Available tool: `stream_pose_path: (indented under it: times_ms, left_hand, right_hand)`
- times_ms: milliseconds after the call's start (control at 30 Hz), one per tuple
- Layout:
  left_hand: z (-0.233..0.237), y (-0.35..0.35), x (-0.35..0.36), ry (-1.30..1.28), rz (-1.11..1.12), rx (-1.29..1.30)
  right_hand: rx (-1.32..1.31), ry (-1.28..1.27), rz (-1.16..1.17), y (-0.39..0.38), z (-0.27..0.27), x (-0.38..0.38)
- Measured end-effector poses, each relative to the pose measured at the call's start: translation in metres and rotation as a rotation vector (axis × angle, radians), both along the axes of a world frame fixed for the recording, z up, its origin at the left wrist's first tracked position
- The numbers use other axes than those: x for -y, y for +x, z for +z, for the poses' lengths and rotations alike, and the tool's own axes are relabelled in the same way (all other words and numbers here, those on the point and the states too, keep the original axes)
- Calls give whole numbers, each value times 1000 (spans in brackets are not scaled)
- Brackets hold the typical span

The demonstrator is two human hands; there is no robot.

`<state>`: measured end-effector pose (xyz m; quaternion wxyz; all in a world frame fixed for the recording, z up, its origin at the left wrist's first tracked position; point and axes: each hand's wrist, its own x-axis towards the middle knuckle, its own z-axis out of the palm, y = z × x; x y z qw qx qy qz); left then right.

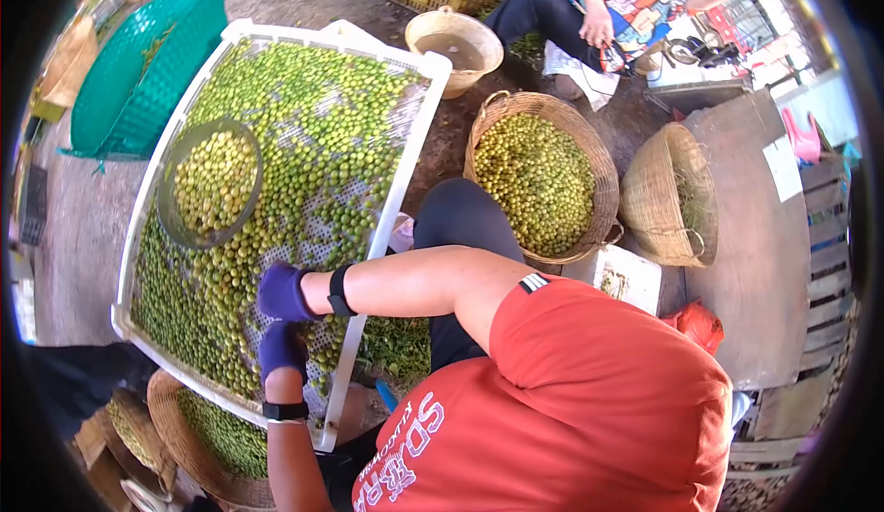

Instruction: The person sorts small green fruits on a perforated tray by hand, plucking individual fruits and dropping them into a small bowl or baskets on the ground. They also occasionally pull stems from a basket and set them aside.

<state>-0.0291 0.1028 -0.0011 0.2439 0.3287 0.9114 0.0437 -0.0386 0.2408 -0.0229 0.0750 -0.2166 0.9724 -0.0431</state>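
A large white perforated plastic tray [394,213] lies tilted in front of me, spread with small round green fruits [285,88] that look like calamansi limes. My right hand [284,292], in a purple glove, is down among the fruits near the tray's near side. Close below it, my left hand [282,346], gloved in purple too, also reaches over the fruits. The fingers of both hands are mostly hidden, and any fruit in them does not show. On the tray's far part sits a round dark-rimmed bowl [259,192] of yellower fruits.
To the right stands a woven basket [603,157] filled with yellow-green fruits, beside another wicker basket [645,203]. A beige basin [483,50] stands beyond the tray. A green woven basket [120,79] is at upper left. Another person [597,24] sits at the top.
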Motion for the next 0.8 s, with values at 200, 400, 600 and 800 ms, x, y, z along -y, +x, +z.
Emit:
stream_pose_path:
  times_ms: [200,400,600,800]
  left_hand:
    - [11,4,-7,-59,7,-3]
    - [-3,-2,5,24,-63,4]
    - [-32,-21,9,60,-172,56]
    - [2,-11,11,-26,-317,-9]
  right_hand:
    - [-61,40,-25,3,-2,2]
    - [-44,38,-44,-2,-8,4]
    - [4,-957,-164,-9,10,-39]
    - [-49,-593,-239,-52,50,-63]
